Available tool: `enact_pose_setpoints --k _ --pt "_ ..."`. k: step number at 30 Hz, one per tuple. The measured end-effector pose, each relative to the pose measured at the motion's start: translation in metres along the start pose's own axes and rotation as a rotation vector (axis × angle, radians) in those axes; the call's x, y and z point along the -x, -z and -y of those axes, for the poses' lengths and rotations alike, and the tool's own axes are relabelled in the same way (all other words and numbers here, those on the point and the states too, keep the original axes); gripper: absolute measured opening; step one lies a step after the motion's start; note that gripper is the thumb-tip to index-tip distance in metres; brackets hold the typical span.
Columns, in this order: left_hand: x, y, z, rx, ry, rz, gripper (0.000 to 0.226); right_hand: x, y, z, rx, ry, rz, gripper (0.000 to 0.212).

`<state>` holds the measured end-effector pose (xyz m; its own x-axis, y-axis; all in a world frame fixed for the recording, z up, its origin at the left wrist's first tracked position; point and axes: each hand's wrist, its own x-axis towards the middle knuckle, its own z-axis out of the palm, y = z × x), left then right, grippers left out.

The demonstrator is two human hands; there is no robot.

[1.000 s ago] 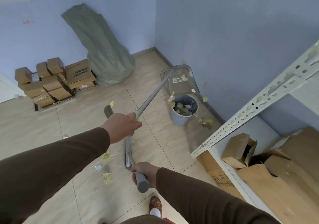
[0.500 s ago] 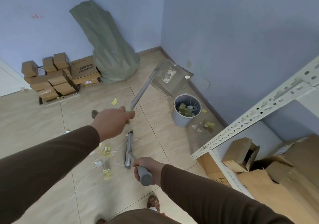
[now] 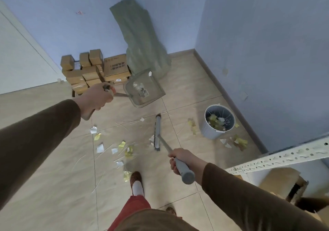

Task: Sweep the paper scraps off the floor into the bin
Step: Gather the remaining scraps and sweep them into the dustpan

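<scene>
The paper scraps (image 3: 114,147) lie scattered on the floor (image 3: 53,186), some beside the bin (image 3: 219,123) — light, easily blown. The left hand (image 3: 97,99) grasps the dustpan (image 3: 144,90) handle, the right hand (image 3: 181,160) the broom (image 3: 158,132) grip — sweep gently.

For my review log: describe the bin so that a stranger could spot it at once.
Start at the blue right-hand wall and follow its baseboard down. The bin stands on the floor beside it, a round grey bucket holding yellow and white scraps, the only round container there.
</scene>
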<state>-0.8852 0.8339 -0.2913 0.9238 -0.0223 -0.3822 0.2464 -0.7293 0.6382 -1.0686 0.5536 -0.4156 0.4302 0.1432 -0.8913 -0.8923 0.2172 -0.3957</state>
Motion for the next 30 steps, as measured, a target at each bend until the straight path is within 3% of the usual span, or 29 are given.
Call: enact_pose_setpoints --k 12,17,22,26,30 --pt "-0.168 0.114 0.116 -0.003 0.28 -0.032 0.026 -0.082 -0.082 0.125 0.058 -0.02 -0.075 0.007" --pt "-0.262 0.16 0.164 -0.001 0.311 -0.019 0.031 -0.097 -0.104 0.147 0.058 -0.084 -0.097 0.019" --pt "-0.342 0.203 0.195 -0.062 0.307 -0.057 0.023 -0.11 -0.119 0.168 0.055 -0.179 -0.117 0.027" --pt "-0.392 0.234 0.221 -0.357 0.238 -0.221 0.027 -0.123 -0.131 0.189 0.044 -0.204 -0.145 0.028" --pt "-0.435 0.262 0.247 -0.723 0.278 -0.36 0.036 -0.138 -0.144 0.205 0.065 -0.205 -0.174 0.028"
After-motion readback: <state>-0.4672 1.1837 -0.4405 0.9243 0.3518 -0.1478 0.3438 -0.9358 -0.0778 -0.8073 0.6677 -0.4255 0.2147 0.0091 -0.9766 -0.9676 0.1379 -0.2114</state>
